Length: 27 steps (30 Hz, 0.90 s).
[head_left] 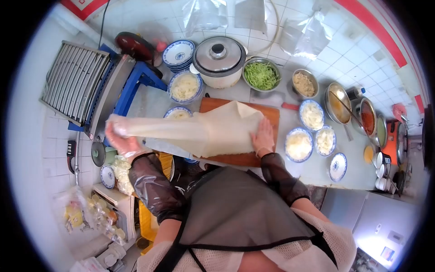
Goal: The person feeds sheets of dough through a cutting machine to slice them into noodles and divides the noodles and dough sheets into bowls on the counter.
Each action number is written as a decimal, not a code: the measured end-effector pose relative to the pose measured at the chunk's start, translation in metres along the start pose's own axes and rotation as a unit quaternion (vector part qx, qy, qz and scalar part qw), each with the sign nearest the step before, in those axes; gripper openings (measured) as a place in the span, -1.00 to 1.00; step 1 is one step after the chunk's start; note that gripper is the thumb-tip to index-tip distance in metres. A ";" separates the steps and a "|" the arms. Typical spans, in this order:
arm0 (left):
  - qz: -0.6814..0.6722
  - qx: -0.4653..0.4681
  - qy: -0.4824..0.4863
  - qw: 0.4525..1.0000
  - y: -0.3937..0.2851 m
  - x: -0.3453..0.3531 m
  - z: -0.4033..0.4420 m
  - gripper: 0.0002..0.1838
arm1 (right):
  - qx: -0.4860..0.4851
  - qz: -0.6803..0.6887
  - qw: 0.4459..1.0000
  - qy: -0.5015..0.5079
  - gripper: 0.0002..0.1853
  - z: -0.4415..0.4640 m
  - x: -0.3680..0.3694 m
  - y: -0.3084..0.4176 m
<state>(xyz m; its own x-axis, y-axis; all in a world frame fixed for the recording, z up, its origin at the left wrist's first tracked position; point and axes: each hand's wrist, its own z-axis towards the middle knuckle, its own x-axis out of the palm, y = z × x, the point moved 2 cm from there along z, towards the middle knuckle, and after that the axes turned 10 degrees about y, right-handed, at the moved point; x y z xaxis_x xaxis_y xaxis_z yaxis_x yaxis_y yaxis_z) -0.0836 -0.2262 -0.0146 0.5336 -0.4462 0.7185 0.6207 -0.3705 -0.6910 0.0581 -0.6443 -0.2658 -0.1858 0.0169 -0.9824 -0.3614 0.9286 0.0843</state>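
Observation:
A large pale dough sheet (229,129) lies over a brown wooden board (269,113). Its left part is stretched out past the board's edge, over the table. In a clear plastic glove, my left hand (121,136) is closed on the far left end of the sheet. My right hand (263,137), also in a thin glove, lies flat with fingers extended on the sheet's right edge. Dark sleeve covers are on both forearms. Behind the stretched part stands a blue-rimmed bowl (178,113) with pale strips, partly hidden by the sheet.
A rice cooker (218,63) stands behind the board, beside a bowl of shredded greens (262,75). Blue-rimmed bowls of pale strips (299,145) sit at the right. Further right is a bowl of red sauce (367,119). A metal rack machine (74,81) stands at the left.

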 end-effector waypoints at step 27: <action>0.538 0.113 0.159 0.820 -0.257 0.080 0.050 -0.74 | -0.420 0.758 0.426 0.260 -0.83 0.046 -0.378 0.404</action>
<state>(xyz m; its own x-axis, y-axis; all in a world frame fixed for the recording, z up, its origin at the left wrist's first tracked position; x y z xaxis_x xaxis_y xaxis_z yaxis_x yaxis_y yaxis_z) -0.1718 -0.1256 0.2242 0.6873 -0.6199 -0.3786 -0.0007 0.5207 -0.8538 0.0249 -0.2586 0.1322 -0.8855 0.0743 0.4587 0.3754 -0.4675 0.8003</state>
